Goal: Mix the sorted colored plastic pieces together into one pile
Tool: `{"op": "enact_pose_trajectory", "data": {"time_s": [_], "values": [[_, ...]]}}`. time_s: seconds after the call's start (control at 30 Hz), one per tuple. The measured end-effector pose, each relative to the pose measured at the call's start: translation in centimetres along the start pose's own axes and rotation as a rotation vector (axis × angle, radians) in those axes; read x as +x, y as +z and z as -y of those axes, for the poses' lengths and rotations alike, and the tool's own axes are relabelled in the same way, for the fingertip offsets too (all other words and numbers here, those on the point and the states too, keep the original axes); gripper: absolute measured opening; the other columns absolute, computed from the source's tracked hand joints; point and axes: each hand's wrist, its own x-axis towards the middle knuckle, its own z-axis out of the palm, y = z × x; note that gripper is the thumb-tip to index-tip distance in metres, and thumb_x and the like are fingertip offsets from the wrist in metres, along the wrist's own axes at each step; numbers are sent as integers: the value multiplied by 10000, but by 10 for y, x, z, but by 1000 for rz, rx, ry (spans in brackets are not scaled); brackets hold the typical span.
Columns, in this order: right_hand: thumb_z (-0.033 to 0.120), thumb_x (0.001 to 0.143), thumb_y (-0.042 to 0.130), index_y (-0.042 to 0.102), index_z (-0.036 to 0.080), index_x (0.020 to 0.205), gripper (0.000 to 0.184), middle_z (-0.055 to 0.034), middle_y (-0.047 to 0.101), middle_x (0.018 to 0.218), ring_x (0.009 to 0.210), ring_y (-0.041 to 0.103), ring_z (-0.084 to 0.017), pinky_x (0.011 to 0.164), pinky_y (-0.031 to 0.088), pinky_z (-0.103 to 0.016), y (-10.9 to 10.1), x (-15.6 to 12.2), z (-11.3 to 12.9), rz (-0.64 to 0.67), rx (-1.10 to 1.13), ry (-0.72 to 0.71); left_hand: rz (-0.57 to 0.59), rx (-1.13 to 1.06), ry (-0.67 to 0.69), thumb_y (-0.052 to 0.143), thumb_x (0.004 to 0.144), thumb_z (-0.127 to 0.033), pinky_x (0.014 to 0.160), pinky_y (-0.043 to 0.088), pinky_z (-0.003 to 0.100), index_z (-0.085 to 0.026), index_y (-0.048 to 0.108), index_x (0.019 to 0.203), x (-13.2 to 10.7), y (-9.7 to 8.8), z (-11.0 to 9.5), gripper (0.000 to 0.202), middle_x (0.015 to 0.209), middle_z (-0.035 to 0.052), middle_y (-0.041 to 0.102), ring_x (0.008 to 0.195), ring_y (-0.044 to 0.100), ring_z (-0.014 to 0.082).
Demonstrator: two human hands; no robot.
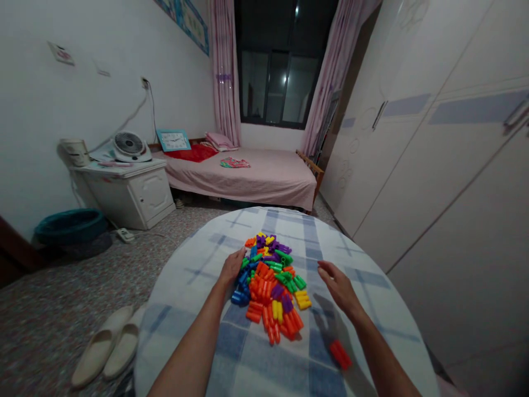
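A heap of small plastic building pieces [264,284] in red-orange, blue, green, purple and yellow lies in the middle of the round table. My left hand [233,267] is at the heap's left edge, fingers stretched out alongside the blue pieces [241,295]; whether it touches them I cannot tell. To the right of the heap, my right hand [336,284] is open, held apart from the pieces with nothing in it. A yellow piece [303,300] lies at the heap's right edge. One red piece [340,354] sits alone near my right forearm.
A blue-and-white checked cloth [185,309] covers the table. Beyond it stands a bed [273,176]. At the left are a white cabinet [151,196] with a fan [130,146], a teal basin [70,226] and slippers [101,344]. A wardrobe [413,182] lines the right.
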Motion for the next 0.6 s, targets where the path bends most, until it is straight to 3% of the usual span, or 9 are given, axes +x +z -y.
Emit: {"op": "enact_pose_trajectory", "data": {"time_s": [0.1, 0.17, 0.27, 0.33, 0.47, 0.6], "values": [[532, 735, 464, 558, 190, 1171, 563, -104, 629, 1084, 894, 626, -223, 808, 469, -364, -14, -42, -11, 139, -277, 98, -4, 130, -27, 299, 861, -480, 812, 447, 301, -148, 673, 869, -6, -12, -9, 500, 875, 85, 699, 883, 617, 211], [537, 738, 470, 495, 187, 1261, 630, -125, 585, 1169, 947, 618, -250, 801, 466, -379, -22, -69, -16, 229, -453, 171, -42, 186, -44, 406, 824, -472, 880, 417, 326, -138, 660, 948, -19, -22, -16, 438, 986, 117, 673, 984, 586, 239], [497, 725, 522, 431, 208, 1325, 673, -151, 493, 1297, 1074, 569, -293, 818, 450, -391, -25, -99, -23, 354, -609, 210, -51, 365, 19, 508, 775, -480, 961, 366, 352, -150, 570, 1174, -55, -34, -27, 522, 1211, 145, 559, 1137, 507, 266], [467, 713, 555, 419, 228, 1331, 676, -153, 459, 1328, 1090, 559, -301, 816, 445, -386, -20, -110, -26, 394, -646, 205, 49, 496, 58, 545, 746, -510, 925, 400, 355, -214, 483, 1286, -87, -37, -33, 619, 1289, 125, 496, 1149, 506, 268], [430, 706, 572, 386, 206, 1340, 697, -144, 468, 1280, 993, 598, -278, 737, 454, -347, 5, -118, -22, 374, -627, 148, 196, 593, -6, 691, 611, -477, 919, 417, 358, -295, 323, 1397, -141, -26, -40, 886, 1450, 115, 323, 1228, 453, 301], [336, 703, 570, 359, 170, 1342, 692, -132, 496, 1210, 928, 614, -246, 705, 450, -310, 41, -115, -5, 302, -555, 58, 235, 605, 6, 750, 539, -412, 977, 385, 409, -282, 267, 1425, -157, 3, -44, 1018, 1505, 135, 215, 1314, 332, 348]]}}
